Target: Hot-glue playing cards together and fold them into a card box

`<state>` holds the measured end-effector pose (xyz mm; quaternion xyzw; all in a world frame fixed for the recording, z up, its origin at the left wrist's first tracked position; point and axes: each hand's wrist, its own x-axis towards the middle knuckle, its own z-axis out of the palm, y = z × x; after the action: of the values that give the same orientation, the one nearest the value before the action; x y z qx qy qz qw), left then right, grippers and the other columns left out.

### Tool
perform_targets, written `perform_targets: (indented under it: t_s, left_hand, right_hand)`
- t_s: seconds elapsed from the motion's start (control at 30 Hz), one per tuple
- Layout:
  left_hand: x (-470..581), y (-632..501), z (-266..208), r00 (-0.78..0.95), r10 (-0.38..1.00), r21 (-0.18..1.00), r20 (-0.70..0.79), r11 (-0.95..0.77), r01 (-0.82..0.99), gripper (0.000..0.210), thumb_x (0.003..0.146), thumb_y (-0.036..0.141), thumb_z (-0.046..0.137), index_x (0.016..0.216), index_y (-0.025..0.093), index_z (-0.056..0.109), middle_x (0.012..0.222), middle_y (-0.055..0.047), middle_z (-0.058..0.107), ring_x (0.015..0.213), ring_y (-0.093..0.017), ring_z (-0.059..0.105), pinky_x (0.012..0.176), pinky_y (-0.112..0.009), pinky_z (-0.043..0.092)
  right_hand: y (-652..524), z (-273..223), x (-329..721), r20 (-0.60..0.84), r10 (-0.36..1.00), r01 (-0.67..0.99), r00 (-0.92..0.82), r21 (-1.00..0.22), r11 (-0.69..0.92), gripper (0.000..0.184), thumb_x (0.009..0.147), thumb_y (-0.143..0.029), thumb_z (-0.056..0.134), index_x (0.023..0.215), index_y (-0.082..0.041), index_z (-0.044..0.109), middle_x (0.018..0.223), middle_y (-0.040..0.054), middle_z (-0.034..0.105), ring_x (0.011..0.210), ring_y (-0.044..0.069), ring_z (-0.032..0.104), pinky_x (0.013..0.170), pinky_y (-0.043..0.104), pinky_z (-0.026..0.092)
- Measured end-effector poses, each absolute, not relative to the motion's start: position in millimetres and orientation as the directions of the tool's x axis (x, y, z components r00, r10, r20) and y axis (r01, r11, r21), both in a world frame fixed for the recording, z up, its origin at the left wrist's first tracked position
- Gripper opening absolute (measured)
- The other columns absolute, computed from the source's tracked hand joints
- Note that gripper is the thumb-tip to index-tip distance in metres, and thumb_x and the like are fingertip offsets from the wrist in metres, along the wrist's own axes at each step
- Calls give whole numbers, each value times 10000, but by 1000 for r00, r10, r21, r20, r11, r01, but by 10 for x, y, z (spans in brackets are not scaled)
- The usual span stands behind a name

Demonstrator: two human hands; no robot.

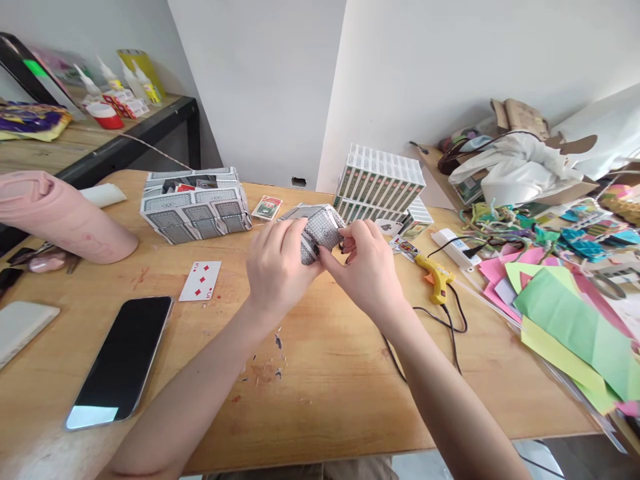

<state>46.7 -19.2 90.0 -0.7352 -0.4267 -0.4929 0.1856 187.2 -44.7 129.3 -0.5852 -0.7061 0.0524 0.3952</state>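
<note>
Spreading tabletop (310, 420): pale wood, scattered with small dark scraps below the hands.
Coloured paper (575, 313): layered loosely at the far right.
Card-covered box (195, 223): at the back left, with cards showing in the top.
Stacked packs (375, 187): arranged in rows beyond the right hand.
Phone (123, 353): dark-screened, flat near the left forearm.
Left hand (277, 267): with fingers curled round the left side of the card piece (324, 230).
Right hand (369, 267): pinching its right edge between thumb and forefinger.
Card piece: grey-patterned, between both hands, over mid-table.
Glue gun (439, 280): yellow, right of the right hand.
Five of diamonds (200, 281): face up beside the phone.
</note>
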Motion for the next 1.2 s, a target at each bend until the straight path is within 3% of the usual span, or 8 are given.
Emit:
perform_targets:
  t_s: [0.17, 0.5, 0.73, 0.8, 0.87, 1.0, 1.1, 1.2]
  left_hand:
    - [453, -194, 901, 117, 440, 178, 890, -571, 801, 338, 776, 292, 654, 1080, 157, 593, 922, -106, 690, 843, -245, 625, 745, -377, 502]
    - [481, -213, 885, 163, 432, 148, 887, -600, 786, 313, 778, 298, 639, 1051, 149, 606, 884, -103, 680, 802, -247, 616, 710, -380, 490]
    - [447, -205, 907, 130, 496, 220, 859, -585, 780, 381, 760, 332, 679, 1089, 163, 588, 952, -112, 682, 875, -264, 629, 759, -403, 512]
    - [427, -217, 957, 63, 507, 274, 860, -562, 780, 394, 739, 337, 708, 1075, 173, 586, 968, -108, 684, 901, -261, 633, 790, -408, 524]
    - [427, -251, 1020, -41, 540, 384, 841, -540, 749, 399, 710, 344, 735, 1048, 188, 590, 978, -88, 683, 910, -241, 640, 806, -398, 536]
    - [501, -370, 1126, -154, 728, 665, 668, -490, 564, 384, 694, 317, 748, 1028, 208, 593, 971, -36, 691, 834, -173, 656, 759, -336, 559]
    - [558, -459, 1172, -112, 832, 756, 544, -427, 496, 419, 668, 299, 785, 1024, 206, 584, 969, -34, 693, 838, -171, 662, 748, -327, 570]
    - [543, -535, 1212, 9, 876, 759, 482, -422, 496, 622, 654, 374, 819, 1170, 206, 515, 1005, -54, 669, 837, -183, 667, 677, -310, 587]
  right_hand:
    - [-472, 1230, 1813, 529, 845, 776, 75, -563, 283, 286, 736, -246, 643, 776, -243, 360, 728, -17, 459, 640, 142, 443, 573, 287, 386]
    - [-344, 1283, 1932, 510, 853, 757, -114, -512, 407, 381, 680, -178, 596, 671, -244, 220, 652, -51, 359, 586, 112, 328, 537, 264, 281]
    - [-329, 1264, 2037, 498, 861, 699, -104, -580, 419, 264, 712, -261, 663, 722, -234, 401, 688, -42, 450, 616, 119, 422, 559, 270, 379]
    - [-344, 1208, 2062, 528, 848, 613, -47, -655, 441, 170, 766, -310, 648, 841, -233, 517, 802, -1, 532, 731, 146, 513, 636, 295, 460]
    - [-353, 1117, 2072, 544, 834, 513, 91, -744, 429, 265, 821, -376, 607, 1045, -249, 545, 1032, 63, 572, 949, 186, 557, 737, 333, 510]
    - [-331, 912, 2051, 438, 888, 360, 137, -857, 368, 526, 927, -467, 434, 1412, -308, 306, 1414, 102, 442, 1293, 217, 452, 945, 424, 482]
    - [-276, 829, 2049, 414, 906, 322, 90, -873, 367, 540, 944, -481, 371, 1445, -307, 269, 1455, 93, 422, 1318, 213, 444, 1008, 440, 446]
    - [-198, 806, 2075, 418, 907, 276, 45, -878, 391, 451, 915, -446, 434, 1334, -283, 398, 1354, 93, 524, 1202, 217, 539, 937, 422, 491]
